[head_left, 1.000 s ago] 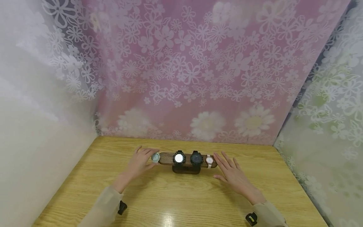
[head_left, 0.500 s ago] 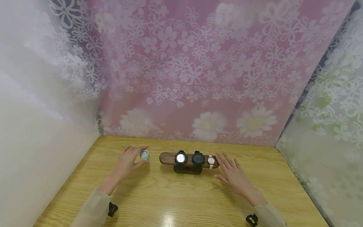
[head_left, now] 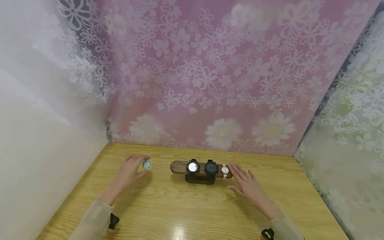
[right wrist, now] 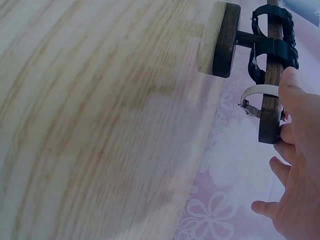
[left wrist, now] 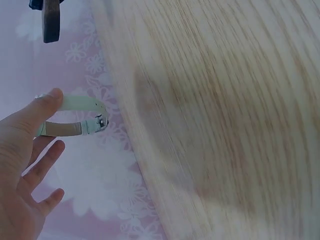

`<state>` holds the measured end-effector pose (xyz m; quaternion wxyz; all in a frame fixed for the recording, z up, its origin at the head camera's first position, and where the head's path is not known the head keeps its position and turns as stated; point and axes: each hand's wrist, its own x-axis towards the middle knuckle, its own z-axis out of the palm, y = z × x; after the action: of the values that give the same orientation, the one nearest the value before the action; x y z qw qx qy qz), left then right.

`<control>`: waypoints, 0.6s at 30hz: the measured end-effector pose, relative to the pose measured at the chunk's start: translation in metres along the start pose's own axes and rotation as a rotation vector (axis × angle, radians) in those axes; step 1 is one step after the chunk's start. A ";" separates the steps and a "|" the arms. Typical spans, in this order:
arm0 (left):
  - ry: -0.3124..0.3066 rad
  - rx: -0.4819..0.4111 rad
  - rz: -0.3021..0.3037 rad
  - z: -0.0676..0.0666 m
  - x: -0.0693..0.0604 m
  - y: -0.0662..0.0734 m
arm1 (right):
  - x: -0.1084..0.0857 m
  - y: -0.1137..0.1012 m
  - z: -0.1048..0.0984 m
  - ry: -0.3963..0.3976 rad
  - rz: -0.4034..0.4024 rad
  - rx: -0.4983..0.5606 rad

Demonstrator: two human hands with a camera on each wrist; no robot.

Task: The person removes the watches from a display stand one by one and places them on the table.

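Note:
My left hand pinches a pale green wristwatch with a squarish face, off the left end of a dark wooden watch stand. In the left wrist view the closed strap forms a loop held between thumb and fingers. My right hand has its straight fingers at the stand's right end, beside a white-strapped watch. Two bulky black watches, one with a bright face and one with a dark face, sit round the bar near its middle.
The stand's base rests on a wood-grain table. A pink floral curtain hangs behind the table, with a pale wall at left and a floral sheet at right.
My left hand has carried the pale green watch leftward off the stand's left end, baring that part of the bar. My right hand has stayed at the right end.

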<state>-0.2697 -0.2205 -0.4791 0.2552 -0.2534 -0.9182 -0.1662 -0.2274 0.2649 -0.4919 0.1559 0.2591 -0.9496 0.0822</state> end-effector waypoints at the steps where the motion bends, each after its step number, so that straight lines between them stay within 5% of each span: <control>1: -0.004 0.008 0.002 0.000 0.000 -0.002 | 0.000 0.000 0.000 0.004 -0.002 -0.001; 12: -0.003 0.101 -0.007 0.004 -0.003 -0.010 | -0.001 0.000 -0.001 -0.029 0.013 0.008; 18: -0.099 0.130 -0.063 0.012 -0.006 -0.012 | -0.001 0.000 0.001 -0.048 0.026 0.032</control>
<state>-0.2763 -0.2271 -0.4940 0.2201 -0.2150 -0.9460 -0.1016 -0.2268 0.2649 -0.4926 0.1276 0.2512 -0.9550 0.0931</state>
